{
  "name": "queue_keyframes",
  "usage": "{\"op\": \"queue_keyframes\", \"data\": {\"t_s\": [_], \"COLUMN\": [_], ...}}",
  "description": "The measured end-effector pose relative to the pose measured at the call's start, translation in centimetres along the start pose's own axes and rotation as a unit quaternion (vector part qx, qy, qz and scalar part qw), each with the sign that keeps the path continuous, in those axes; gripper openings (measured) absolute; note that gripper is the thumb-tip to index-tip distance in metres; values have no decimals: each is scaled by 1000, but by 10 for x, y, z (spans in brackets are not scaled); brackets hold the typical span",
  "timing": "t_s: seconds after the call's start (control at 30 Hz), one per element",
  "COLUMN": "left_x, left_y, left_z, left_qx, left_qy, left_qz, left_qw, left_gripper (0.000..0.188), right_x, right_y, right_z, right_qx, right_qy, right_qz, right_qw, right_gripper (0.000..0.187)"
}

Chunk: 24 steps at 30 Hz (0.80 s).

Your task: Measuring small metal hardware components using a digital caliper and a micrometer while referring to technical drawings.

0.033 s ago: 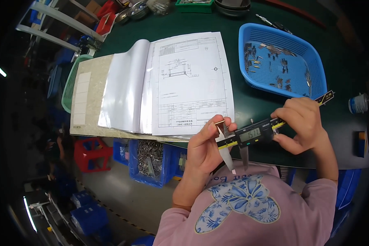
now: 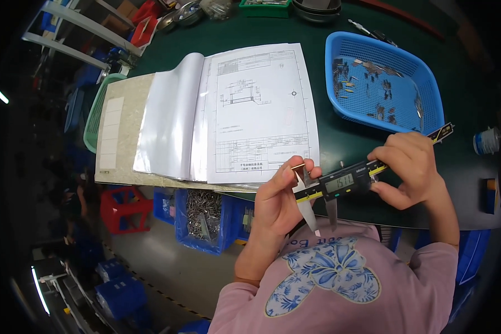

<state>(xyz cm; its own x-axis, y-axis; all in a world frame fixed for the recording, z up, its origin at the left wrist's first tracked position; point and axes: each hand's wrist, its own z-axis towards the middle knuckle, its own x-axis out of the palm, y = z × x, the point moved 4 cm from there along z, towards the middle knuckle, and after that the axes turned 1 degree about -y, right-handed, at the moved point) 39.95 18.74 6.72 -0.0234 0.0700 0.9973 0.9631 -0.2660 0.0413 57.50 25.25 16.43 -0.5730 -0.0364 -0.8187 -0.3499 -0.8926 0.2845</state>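
A digital caliper (image 2: 345,182) is tilted across my front, its right end higher. My right hand (image 2: 411,170) is closed around its beam and slider, with the thumb by the slider's lower edge. At the other end my left hand (image 2: 276,199) pinches a small flat metal piece (image 2: 299,166) between thumb and fingers. The piece is at the caliper's small upper jaws; fingers partly hide where they meet. Below, the long lower jaws stand a little apart with nothing seen between them. The caliper's screen is lit with digits.
An open binder (image 2: 259,119) with a drawing lies on the green table (image 2: 234,30). Beyond my right hand stands a blue basket (image 2: 385,123) of small metal pieces. A small jar (image 2: 486,141) is at far right. Lower left are a blue bin (image 2: 222,222) and a red stool (image 2: 122,209).
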Motion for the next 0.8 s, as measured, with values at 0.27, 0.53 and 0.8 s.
{"op": "queue_keyframes", "data": {"t_s": [0.27,0.53,0.8], "left_x": [-3,-4,1], "left_y": [-6,-6,-8], "left_z": [-5,-7,-8], "left_qx": [6,13,12], "left_qy": [0,-5,4], "left_qz": [-4,4,0], "left_qw": [1000,1000,1000], "left_gripper": [22,22,22], "right_x": [6,7,3], "right_y": [6,7,10], "right_z": [8,8,11], "right_qx": [1,2,8], "right_qy": [20,18,23], "right_qz": [-1,1,2], "right_qw": [1000,1000,1000], "right_gripper": [31,30,31]}}
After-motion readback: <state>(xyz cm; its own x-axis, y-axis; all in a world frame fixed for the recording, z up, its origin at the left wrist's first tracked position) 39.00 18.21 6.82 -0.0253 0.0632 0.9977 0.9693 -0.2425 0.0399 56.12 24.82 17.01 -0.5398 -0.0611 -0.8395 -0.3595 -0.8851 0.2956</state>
